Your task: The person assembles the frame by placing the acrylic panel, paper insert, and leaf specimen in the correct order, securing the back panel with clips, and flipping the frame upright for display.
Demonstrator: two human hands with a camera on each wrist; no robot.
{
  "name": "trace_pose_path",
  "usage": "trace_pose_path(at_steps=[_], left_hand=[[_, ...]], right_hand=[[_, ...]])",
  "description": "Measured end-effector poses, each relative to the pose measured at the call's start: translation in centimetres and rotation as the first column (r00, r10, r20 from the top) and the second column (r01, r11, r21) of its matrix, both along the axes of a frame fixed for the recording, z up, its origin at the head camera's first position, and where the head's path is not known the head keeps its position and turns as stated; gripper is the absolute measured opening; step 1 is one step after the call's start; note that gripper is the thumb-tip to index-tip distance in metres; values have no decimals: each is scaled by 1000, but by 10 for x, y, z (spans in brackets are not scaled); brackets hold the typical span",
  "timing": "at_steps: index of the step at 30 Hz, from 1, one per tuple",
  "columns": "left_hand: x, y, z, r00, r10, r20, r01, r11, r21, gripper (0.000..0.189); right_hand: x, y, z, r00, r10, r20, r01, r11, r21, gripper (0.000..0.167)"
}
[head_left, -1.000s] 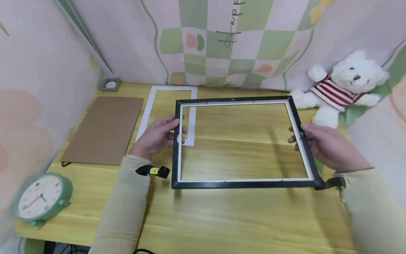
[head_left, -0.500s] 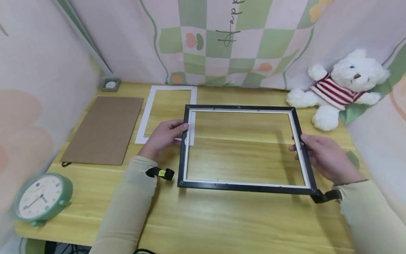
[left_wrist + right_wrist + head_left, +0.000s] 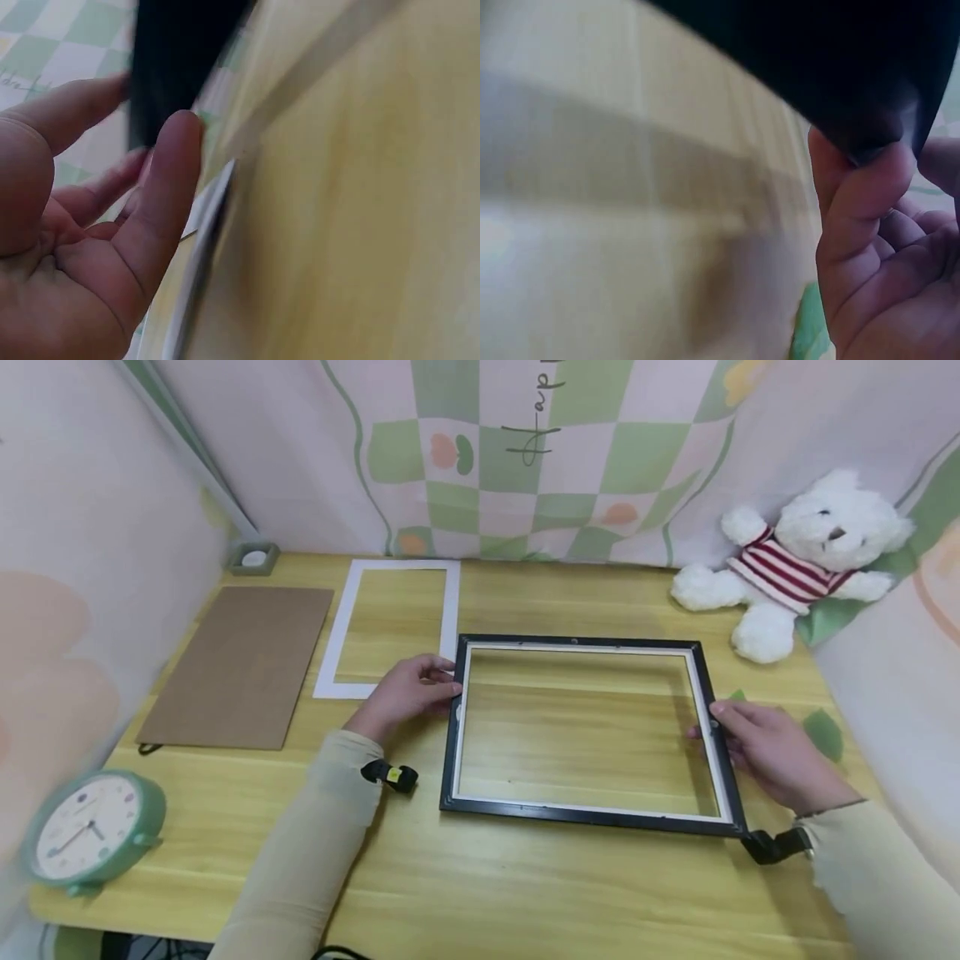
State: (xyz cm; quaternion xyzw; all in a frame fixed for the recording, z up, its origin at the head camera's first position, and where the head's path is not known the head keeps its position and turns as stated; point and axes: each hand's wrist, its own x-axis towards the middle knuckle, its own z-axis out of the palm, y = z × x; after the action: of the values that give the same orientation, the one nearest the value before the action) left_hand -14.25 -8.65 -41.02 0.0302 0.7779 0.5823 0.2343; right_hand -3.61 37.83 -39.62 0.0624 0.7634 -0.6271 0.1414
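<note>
A black picture frame with a white inner lip is held just over the wooden table, its opening showing the tabletop through it. At its left bar, my left hand pinches the edge between thumb and fingers; the left wrist view has the dark bar between them. My right hand grips the opposite bar, thumb on top, fingers partly hidden beneath. Seen from the right wrist, the fingers press against the dark frame side. A white paper mat lies behind the left hand.
Left of the mat lies a brown backing board. A green alarm clock stands at the front left, a small green box at the back left. A white teddy bear sits at the back right, before the patterned curtain.
Both hands have lowered the frame toward the table and brought it closer to the front. Its left side has shifted right, uncovering more of the paper mat.
</note>
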Motion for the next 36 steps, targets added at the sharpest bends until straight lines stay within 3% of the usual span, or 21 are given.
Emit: trace_pose_path(at_steps=[5,9,15,28,36], left_hand=[[1,4,-5,998,-68,-7,67,996,-54,42],[3,6,-5,997,-74,-25,71,990,-121,40],[5,8,-2,993,-112,-39,100,968,-232,40],[5,8,-1,993,-111,-42,97,964,-246,41],[9,0,3,993,-114,-30,101,953,-285,37]], right_hand=[[3,2,-6,999,50,10,-51,976,212,57],[4,1,-8,998,57,-7,-53,953,298,60],[3,-2,-7,997,53,-60,-15,864,504,59],[8,-5,-6,992,127,10,-112,828,549,60],[9,-10,-4,987,159,26,-148,838,525,59]])
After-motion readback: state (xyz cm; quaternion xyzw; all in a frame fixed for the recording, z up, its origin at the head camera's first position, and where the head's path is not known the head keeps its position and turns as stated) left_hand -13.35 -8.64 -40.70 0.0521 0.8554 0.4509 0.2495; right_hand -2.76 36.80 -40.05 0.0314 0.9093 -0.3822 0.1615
